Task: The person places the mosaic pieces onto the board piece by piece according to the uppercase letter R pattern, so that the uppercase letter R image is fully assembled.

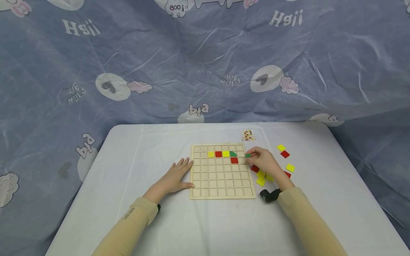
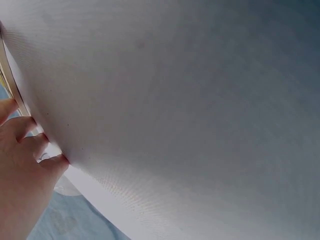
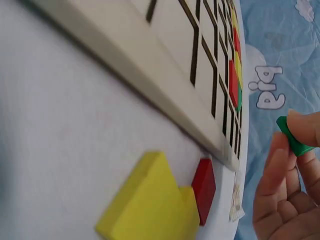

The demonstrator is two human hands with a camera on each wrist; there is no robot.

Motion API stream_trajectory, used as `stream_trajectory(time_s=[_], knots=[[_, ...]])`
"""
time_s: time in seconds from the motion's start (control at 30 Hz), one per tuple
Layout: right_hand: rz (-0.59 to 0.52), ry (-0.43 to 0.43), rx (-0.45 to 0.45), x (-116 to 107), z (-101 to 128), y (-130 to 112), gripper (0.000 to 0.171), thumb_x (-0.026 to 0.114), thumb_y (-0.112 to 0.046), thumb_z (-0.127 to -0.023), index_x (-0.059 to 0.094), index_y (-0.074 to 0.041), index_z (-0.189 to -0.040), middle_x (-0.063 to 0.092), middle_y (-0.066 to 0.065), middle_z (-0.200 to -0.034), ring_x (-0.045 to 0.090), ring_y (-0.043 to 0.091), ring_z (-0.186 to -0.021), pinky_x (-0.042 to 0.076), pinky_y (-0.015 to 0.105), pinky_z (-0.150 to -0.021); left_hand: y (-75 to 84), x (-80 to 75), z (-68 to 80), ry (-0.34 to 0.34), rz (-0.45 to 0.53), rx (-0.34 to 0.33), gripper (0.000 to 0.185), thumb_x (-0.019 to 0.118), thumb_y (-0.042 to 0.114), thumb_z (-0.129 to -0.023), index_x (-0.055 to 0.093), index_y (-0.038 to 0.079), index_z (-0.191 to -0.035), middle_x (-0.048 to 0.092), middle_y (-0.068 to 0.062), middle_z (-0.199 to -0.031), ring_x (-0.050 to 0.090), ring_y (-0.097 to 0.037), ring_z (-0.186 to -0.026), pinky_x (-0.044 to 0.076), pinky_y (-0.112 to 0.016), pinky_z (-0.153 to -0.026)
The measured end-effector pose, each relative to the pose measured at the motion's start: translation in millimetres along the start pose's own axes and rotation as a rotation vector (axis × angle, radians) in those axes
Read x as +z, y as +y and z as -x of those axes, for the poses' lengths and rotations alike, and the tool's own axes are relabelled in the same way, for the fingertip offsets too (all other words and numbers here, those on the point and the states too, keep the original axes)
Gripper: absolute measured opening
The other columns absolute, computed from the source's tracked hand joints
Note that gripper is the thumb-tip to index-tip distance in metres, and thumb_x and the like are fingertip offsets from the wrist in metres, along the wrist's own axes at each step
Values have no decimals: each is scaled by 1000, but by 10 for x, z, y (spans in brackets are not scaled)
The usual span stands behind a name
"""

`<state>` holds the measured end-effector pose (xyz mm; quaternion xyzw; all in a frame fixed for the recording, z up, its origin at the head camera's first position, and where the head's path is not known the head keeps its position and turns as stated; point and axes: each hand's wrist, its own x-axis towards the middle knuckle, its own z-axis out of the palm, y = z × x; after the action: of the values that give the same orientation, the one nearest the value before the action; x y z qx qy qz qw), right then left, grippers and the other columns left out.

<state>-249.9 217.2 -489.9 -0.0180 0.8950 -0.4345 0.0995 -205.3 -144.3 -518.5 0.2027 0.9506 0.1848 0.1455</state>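
A green tile is pinched between the thumb and fingers of my right hand, just off the right edge of a wooden grid board. My left hand lies with fingers spread, thumb and fingertips at the board's left edge. In the board's second row sit a yellow tile, a red tile, another yellow tile and a green quarter-round tile. One more red tile fills the square below the green one.
Loose yellow tiles and red tiles lie scattered right of the board, some under the right hand and forearm. A small pattern card lies beyond the board's far right corner. The white table meets a blue printed cloth behind.
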Motion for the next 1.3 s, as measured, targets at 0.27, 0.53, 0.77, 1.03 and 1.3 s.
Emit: stream_trajectory(time_s=[0.27,0.53,0.77,1.03,1.3], knots=[[-51,-16,-8,133,75,-80,27,75,-18,-87,69,-4,-109,68,8,-88,60,20,-71,52,26,-60,-5,6,2,3,7,0,95,69,52,-85,22,12,-158,14,-12,-165,8,-33,-154,9,-55,-124],[-111,-26,-48,187,104,-108,24,74,-15,-87,67,-4,-107,69,9,-94,62,25,-74,53,30,-60,4,-15,4,6,14,2,95,70,51,-85,22,13,-158,14,-11,-165,7,-32,-154,8,-54,-124],[-57,-61,-64,231,77,-108,18,72,-15,-89,71,-4,-103,70,8,-87,63,22,-74,52,26,-64,9,-22,9,5,15,1,95,70,52,-85,22,13,-158,14,-11,-165,7,-32,-154,8,-54,-124],[69,-66,-91,305,43,-126,13,72,-15,-89,70,-5,-97,67,4,-83,59,15,-74,49,26,-69,11,-31,9,0,14,14,95,69,51,-86,21,12,-158,14,-12,-165,8,-33,-154,9,-55,-124],[122,-46,-60,360,40,-190,10,74,-16,-88,70,-7,-91,66,4,-79,57,15,-71,46,25,-67,15,-35,7,0,12,6,95,69,51,-86,22,12,-158,14,-12,-165,8,-33,-154,9,-55,-124]])
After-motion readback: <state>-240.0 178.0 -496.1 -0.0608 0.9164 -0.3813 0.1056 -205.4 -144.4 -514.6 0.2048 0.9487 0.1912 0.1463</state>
